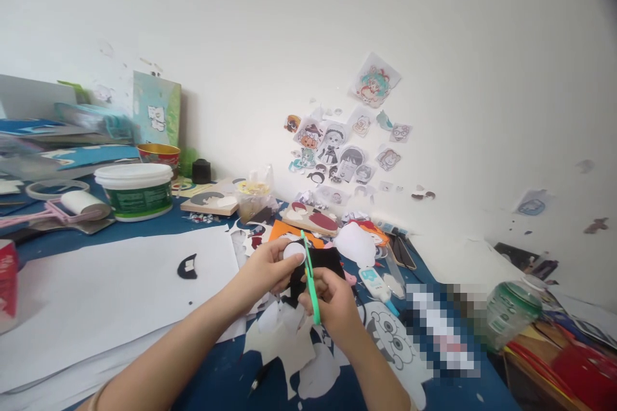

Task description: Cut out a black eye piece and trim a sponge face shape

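Note:
My left hand (268,270) pinches a black cut-out piece (324,261) that has a white round patch (293,250) at its top. My right hand (332,306) grips a thin green craft tool (310,279), held upright, its tip meeting the white patch on the black piece. Both hands hover close together above white paper scraps (284,340) on the blue table (226,379).
A large white sheet (110,295) with a small black shape (187,267) lies at left. A white tub (137,189), a pink roller (72,207) and stacked boards stand behind. Cartoon stickers (337,148) cover the wall. A glue bottle (375,284) and a green-lidded jar (509,312) sit at right.

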`<act>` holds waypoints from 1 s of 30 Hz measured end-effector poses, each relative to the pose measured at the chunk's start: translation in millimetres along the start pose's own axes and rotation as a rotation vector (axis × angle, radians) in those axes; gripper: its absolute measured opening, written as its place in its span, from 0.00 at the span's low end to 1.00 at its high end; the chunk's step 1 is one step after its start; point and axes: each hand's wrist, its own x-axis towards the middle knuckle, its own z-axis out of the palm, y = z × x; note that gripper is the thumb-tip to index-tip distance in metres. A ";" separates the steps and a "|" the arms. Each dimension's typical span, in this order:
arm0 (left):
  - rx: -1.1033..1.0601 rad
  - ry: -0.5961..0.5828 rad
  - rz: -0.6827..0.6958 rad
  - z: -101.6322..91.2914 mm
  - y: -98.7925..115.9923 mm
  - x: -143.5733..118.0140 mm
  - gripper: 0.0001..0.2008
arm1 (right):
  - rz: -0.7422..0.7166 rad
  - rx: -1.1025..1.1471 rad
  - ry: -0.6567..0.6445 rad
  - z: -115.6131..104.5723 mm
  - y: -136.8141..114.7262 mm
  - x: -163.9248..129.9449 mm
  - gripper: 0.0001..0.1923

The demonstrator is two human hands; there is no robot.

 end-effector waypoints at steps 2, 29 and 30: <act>-0.010 0.018 -0.001 0.7 1.4 -0.3 0.12 | 0.005 0.009 -0.003 0.7 0.4 0.1 0.13; -0.025 -0.026 0.064 3.7 -13.0 4.0 0.12 | -0.032 0.083 -0.056 0.8 6.8 2.6 0.14; -0.033 -0.037 0.064 3.6 -14.1 4.4 0.12 | -0.031 0.090 -0.060 0.5 7.3 2.8 0.14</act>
